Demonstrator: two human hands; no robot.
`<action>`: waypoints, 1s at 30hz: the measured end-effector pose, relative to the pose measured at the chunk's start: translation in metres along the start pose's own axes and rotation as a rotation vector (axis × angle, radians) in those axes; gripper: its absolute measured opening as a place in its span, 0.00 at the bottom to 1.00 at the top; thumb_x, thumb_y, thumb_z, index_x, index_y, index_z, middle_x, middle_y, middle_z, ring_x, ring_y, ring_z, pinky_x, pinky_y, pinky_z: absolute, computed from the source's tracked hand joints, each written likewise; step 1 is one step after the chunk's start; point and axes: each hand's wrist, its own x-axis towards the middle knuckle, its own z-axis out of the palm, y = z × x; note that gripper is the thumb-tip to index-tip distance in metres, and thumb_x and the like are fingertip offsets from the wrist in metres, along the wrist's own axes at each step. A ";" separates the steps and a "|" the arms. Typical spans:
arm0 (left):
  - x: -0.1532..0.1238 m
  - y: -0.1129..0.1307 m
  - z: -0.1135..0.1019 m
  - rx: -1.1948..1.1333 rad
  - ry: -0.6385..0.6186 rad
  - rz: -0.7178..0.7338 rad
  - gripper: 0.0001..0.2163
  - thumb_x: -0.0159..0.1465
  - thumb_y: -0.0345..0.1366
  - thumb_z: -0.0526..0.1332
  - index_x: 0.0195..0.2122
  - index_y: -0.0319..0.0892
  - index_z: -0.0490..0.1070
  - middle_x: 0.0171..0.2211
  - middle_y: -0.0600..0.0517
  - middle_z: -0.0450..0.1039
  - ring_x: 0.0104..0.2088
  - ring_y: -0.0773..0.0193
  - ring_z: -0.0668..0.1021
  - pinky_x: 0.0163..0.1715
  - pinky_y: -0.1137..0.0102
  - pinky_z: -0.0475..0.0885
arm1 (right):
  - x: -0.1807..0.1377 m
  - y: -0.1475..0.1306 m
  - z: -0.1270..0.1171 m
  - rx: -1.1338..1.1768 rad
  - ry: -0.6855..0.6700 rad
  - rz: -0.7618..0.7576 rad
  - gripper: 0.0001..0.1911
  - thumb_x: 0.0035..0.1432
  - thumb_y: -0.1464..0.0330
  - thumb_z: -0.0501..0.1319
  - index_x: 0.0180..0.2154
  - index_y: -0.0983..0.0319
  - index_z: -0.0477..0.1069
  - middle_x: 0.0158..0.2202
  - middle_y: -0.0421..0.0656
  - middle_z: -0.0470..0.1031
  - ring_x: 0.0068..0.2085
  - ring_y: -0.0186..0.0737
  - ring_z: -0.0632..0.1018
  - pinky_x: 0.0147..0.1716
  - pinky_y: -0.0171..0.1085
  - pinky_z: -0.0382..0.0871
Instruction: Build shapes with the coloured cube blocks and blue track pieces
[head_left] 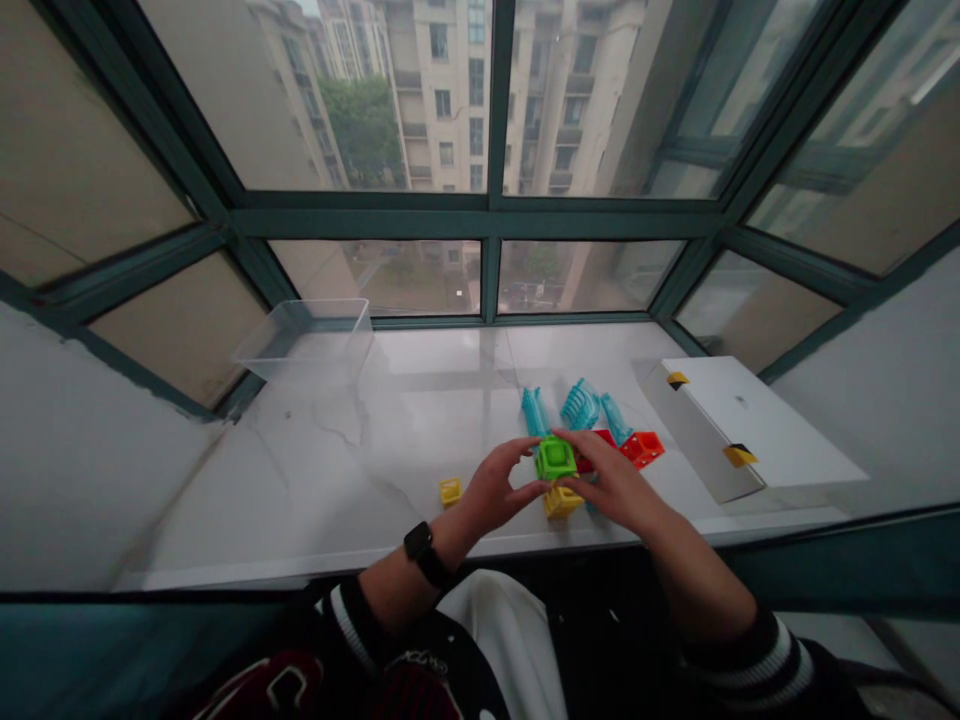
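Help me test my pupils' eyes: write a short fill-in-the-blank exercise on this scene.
The left hand wears a black ____ at the wrist.
The right hand touches a ____ cube.
A white box lies to the ____ of the hands.

Missing words: watch; green; right.

Marble windowsill (300, 470), dark green window frames (487, 215), apartment blocks (442, 100) outside, white wall (82, 470).

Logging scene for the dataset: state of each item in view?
Left hand: holding green cube
Right hand: holding green cube
Yellow cube: below green cube
Second yellow cube: lying apart
Red cube: lying loose
Blue ridged pieces: lying loose
Clear plastic bin: by the window
White box: closed
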 end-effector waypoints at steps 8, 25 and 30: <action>0.032 -0.055 0.035 0.086 -0.026 -0.149 0.28 0.62 0.40 0.72 0.62 0.45 0.68 0.59 0.42 0.73 0.50 0.54 0.79 0.46 0.59 0.79 | 0.004 0.050 -0.027 -0.184 0.148 0.084 0.26 0.57 0.63 0.70 0.57 0.56 0.72 0.54 0.49 0.78 0.54 0.54 0.79 0.56 0.51 0.73; 0.042 -0.090 0.066 0.188 -0.131 -0.221 0.23 0.59 0.32 0.72 0.56 0.45 0.73 0.51 0.47 0.80 0.45 0.56 0.82 0.43 0.63 0.79 | 0.044 0.075 -0.006 -0.418 -0.082 0.041 0.28 0.54 0.68 0.75 0.56 0.56 0.73 0.51 0.48 0.80 0.54 0.54 0.78 0.54 0.50 0.68; 0.040 -0.095 0.066 0.219 -0.133 -0.202 0.22 0.61 0.34 0.72 0.56 0.45 0.74 0.50 0.47 0.81 0.44 0.56 0.83 0.46 0.62 0.78 | 0.046 0.077 0.000 -0.466 -0.130 0.025 0.28 0.54 0.67 0.76 0.55 0.58 0.73 0.50 0.50 0.80 0.54 0.56 0.78 0.54 0.50 0.67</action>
